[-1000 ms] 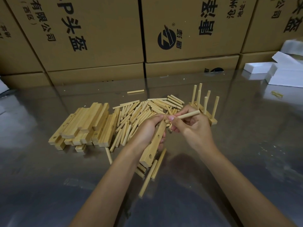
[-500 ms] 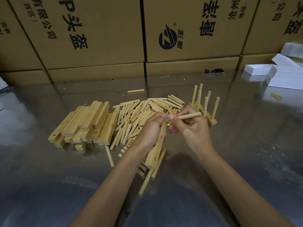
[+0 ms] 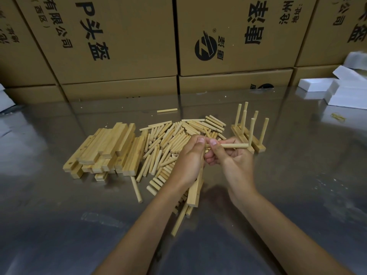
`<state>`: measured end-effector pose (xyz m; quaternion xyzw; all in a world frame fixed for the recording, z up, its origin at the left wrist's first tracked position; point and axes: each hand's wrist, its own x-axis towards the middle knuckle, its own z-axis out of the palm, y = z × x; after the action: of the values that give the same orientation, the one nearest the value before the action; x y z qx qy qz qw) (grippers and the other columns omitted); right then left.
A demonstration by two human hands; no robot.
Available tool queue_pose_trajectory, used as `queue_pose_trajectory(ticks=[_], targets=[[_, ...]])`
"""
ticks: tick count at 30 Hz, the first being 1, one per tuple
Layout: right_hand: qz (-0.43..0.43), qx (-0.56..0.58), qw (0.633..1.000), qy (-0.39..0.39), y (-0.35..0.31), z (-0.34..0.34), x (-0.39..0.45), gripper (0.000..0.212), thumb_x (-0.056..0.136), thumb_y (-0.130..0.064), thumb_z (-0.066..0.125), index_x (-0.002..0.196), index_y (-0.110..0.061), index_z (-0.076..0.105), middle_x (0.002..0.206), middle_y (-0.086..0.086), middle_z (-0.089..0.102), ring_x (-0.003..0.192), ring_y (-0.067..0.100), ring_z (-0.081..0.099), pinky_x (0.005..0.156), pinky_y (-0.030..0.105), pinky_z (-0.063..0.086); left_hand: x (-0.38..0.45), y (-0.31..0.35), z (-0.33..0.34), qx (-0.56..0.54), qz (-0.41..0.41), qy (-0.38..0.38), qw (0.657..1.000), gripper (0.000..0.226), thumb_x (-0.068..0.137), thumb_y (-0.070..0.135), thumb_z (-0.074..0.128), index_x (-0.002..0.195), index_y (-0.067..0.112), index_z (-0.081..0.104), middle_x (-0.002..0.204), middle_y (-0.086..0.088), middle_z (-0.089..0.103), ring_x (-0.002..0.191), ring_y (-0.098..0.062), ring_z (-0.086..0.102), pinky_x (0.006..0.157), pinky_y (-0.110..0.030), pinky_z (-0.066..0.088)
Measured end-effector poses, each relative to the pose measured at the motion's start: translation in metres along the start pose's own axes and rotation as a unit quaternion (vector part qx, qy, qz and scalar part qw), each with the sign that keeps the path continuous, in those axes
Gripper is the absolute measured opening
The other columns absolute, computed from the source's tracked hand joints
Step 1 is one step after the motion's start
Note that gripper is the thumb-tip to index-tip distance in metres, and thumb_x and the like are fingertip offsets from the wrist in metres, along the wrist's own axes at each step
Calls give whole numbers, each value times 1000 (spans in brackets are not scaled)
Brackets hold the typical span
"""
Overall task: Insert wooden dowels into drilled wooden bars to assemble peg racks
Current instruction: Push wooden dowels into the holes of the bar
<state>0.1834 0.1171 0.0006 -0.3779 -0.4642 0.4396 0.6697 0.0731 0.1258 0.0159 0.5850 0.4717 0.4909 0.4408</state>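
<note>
My left hand (image 3: 188, 161) grips a drilled wooden bar (image 3: 195, 192) near its upper end; the bar slopes down toward me and its upper part is hidden by the hand. My right hand (image 3: 232, 163) pinches a wooden dowel (image 3: 232, 145) that lies almost level, its left end meeting the bar at my left thumb. A pile of loose dowels (image 3: 174, 139) lies behind my hands. A stack of drilled bars (image 3: 107, 149) sits to the left. Finished peg racks (image 3: 248, 132) with upright dowels stand to the right.
Cardboard boxes (image 3: 123, 40) wall off the back of the shiny metal table (image 3: 297, 195). White foam blocks (image 3: 341, 92) lie at the far right. A few loose dowels (image 3: 179, 219) lie under the held bar and one single dowel (image 3: 167, 110) lies near the boxes.
The bar has swung steeper and nearer to upright in my left hand, hiding its holes. The dowel in my right hand has levelled out, its tip staying at the bar's top.
</note>
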Motion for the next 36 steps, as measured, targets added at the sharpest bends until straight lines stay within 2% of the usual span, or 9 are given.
queue_pose_trajectory(ticks=[2, 6, 13, 18, 25, 29, 32, 34, 36], targets=[[14, 11, 1000, -6, 0, -1, 0, 21, 93, -11, 66, 98, 9, 60, 68, 13, 70, 60, 18, 66, 58, 25, 55, 0, 1, -2, -2, -6, -9, 1000, 32, 109, 22, 31, 101, 13, 61, 89, 2, 61, 66, 9, 59, 56, -11, 45], [9, 11, 1000, -15, -1, -2, 2, 22, 94, -9, 64, 99, 11, 57, 67, 13, 68, 59, 17, 64, 57, 24, 54, 1, -1, -2, 4, -21, -18, 1000, 36, 109, 26, 30, 106, 12, 63, 86, 2, 60, 75, -8, 56, 63, -23, 44], [-29, -23, 999, -13, 0, 1, -1, 12, 93, -3, 64, 89, 5, 55, 70, 17, 65, 59, 14, 64, 56, 21, 52, 1, -4, -1, 34, -14, -1, 999, 35, 109, 27, 32, 101, 14, 63, 86, 5, 62, 73, 0, 58, 60, -14, 45], [1, 1, 1000, -26, 2, -2, 2, 19, 94, -5, 63, 94, 11, 54, 67, 14, 66, 59, 16, 63, 57, 25, 53, 3, -3, -2, 29, -13, -12, 999, 35, 109, 27, 31, 103, 14, 63, 90, 2, 61, 85, -12, 57, 71, -29, 43], [16, 23, 998, -48, 5, -5, 5, 23, 94, -10, 63, 98, 11, 54, 69, 12, 67, 62, 18, 63, 59, 26, 53, 3, -5, -3, 5, -10, -18, 1000, 36, 109, 25, 30, 103, 10, 62, 81, 4, 60, 69, 0, 58, 58, -15, 45], [22, 32, 998, -51, 7, -5, 6, 23, 94, -11, 63, 98, 9, 55, 70, 12, 67, 63, 19, 63, 61, 29, 54, 2, -2, -3, -24, -21, -21, 999, 35, 109, 23, 31, 106, 9, 63, 81, 3, 60, 62, 4, 58, 54, -13, 44], [33, 51, 997, -47, 5, -4, 7, 22, 94, -12, 63, 99, 9, 56, 69, 13, 67, 60, 19, 63, 57, 27, 55, -1, 3, -1, -54, -55, -17, 997, 35, 109, 28, 33, 110, 16, 65, 80, 5, 62, 55, 6, 58, 49, -12, 43], [45, 54, 997, -35, 3, -4, 9, 23, 93, -12, 64, 101, 9, 58, 69, 12, 68, 61, 19, 64, 58, 28, 55, -2, 6, -3, -59, -82, -28, 995, 34, 108, 35, 35, 125, 29, 63, 94, 4, 68, 66, 8, 64, 50, -11, 44], [56, 59, 996, -23, 1, -5, 11, 22, 92, -13, 67, 102, 6, 60, 73, 13, 69, 67, 22, 65, 65, 30, 57, -3, 8, -7, -58, -105, -51, 991, 37, 106, 43, 39, 140, 41, 51, 118, 8, 65, 91, 5, 62, 53, -13, 47]])
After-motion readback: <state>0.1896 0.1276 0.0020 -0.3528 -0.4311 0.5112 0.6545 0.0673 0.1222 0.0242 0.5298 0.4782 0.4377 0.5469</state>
